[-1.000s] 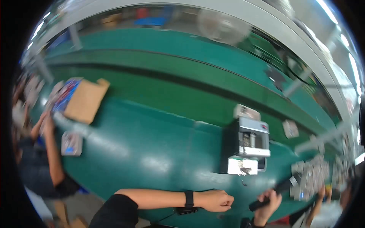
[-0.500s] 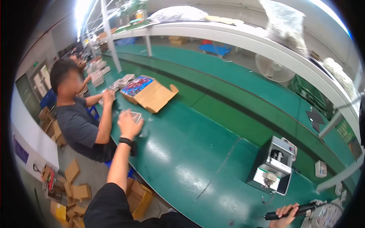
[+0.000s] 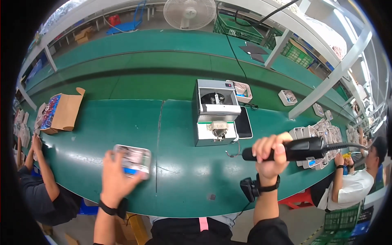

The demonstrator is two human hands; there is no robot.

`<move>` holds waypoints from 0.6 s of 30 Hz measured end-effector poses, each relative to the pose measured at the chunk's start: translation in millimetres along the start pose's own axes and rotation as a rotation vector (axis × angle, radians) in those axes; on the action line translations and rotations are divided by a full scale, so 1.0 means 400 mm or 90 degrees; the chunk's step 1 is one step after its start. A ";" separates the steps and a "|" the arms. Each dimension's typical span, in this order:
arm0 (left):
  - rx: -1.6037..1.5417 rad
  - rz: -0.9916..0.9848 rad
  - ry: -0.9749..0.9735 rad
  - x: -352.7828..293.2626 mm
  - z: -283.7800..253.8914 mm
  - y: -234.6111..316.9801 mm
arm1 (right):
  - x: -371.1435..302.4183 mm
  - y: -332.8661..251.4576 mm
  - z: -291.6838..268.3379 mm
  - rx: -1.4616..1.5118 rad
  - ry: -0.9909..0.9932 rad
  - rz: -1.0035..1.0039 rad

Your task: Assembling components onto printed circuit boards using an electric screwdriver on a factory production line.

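My left hand [image 3: 115, 176] grips a small clear plastic tray [image 3: 133, 159] with a blue and white part in it, just above the green table [image 3: 175, 171] at the lower left. My right hand [image 3: 269, 154] is raised and closed around a black electric screwdriver [image 3: 294, 149], held level with its tip pointing left and its cable running off to the right. A grey box-shaped screw feeder machine [image 3: 215, 112] stands on the table between and beyond both hands. A black wristband sits on each wrist.
An open cardboard box [image 3: 61, 112] with colourful packs lies far left. A stack of small clear trays [image 3: 318, 134] is at the right. One seated person [image 3: 351, 179] works at right, another [image 3: 45, 183] at left. A fan [image 3: 189, 12] stands beyond the conveyor.
The view swung back from the left to the centre. My left hand came in from the left neighbour's spot, carrying the small tray to the table in front of me. The right hand rose with the screwdriver.
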State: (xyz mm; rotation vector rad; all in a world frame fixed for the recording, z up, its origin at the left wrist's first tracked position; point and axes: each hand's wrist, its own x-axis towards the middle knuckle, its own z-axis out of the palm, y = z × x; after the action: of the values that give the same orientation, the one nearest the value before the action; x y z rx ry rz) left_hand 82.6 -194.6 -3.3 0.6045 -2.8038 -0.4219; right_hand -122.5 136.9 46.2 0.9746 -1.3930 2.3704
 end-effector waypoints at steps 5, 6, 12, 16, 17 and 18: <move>-0.120 0.165 -0.116 0.026 0.083 0.202 | 0.086 0.083 0.080 -0.075 -0.066 -0.010; -0.109 0.233 -0.125 0.045 0.105 0.215 | 0.090 0.097 0.085 -0.084 -0.072 -0.009; -0.360 0.343 -0.272 0.139 0.193 0.208 | 0.093 0.113 0.090 -0.067 -0.099 0.127; -0.292 0.406 -0.260 0.147 0.178 0.214 | 0.048 0.092 0.100 0.004 -0.123 0.184; -0.289 0.409 -0.262 0.151 0.181 0.215 | 0.031 0.086 0.105 0.019 -0.131 0.183; -0.284 0.412 -0.264 0.154 0.183 0.216 | 0.021 0.089 0.108 0.035 -0.138 0.182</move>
State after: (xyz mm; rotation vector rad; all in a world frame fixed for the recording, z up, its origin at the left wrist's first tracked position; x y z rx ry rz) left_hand -24.7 -129.1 -32.4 -0.5274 -2.8928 -1.0684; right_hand -128.0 80.7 41.3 1.1440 -1.6530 2.5806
